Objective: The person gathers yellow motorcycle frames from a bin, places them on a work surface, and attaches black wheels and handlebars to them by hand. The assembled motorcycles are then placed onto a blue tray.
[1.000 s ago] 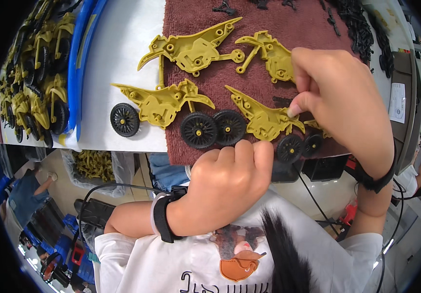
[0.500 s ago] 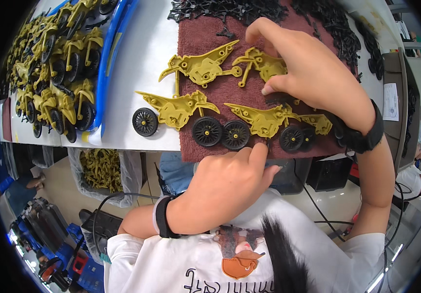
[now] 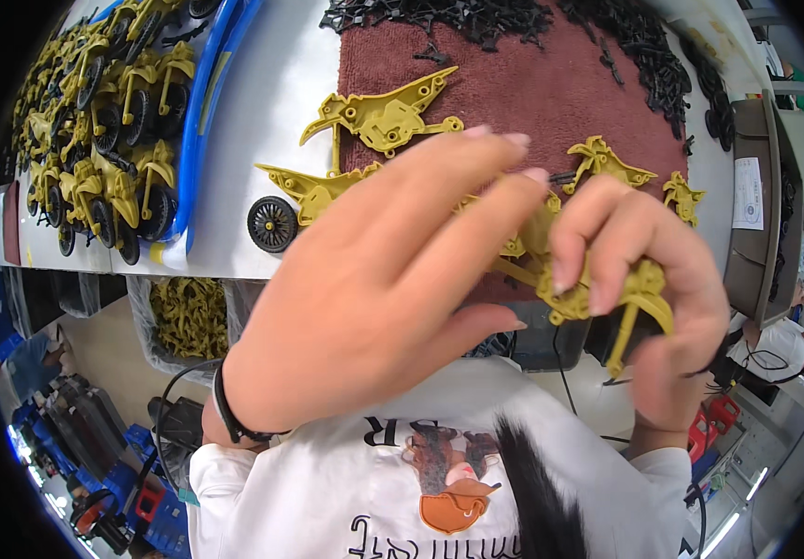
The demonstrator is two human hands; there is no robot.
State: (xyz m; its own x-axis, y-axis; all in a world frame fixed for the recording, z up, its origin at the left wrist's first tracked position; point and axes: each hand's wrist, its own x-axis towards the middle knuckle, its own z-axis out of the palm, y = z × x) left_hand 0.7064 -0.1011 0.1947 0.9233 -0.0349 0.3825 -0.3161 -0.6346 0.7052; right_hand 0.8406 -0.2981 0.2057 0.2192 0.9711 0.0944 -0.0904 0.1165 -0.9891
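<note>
My right hand holds a yellow toy motorcycle body half between thumb and fingers near the table's front edge, its fork pointing down. Palm down, my left hand hangs over the parts with its fingers stretched out, slightly blurred, and I see nothing held in it. It hides most of another yellow body half, which has a black spoked wheel at its left end. Beyond my left fingers lies a further yellow body half on a maroon towel. Smaller yellow pieces lie past my right hand.
Black plastic parts are heaped along the towel's far and right sides. At left, a blue-rimmed tray holds many yellow toy motorcycles with black wheels. A lined bin of yellow parts stands below the table, and a grey box at right.
My right hand has lifted a body half from the towel and drawn it toward me. My left hand has risen from the near edge and spread over the parts, covering several wheels.
</note>
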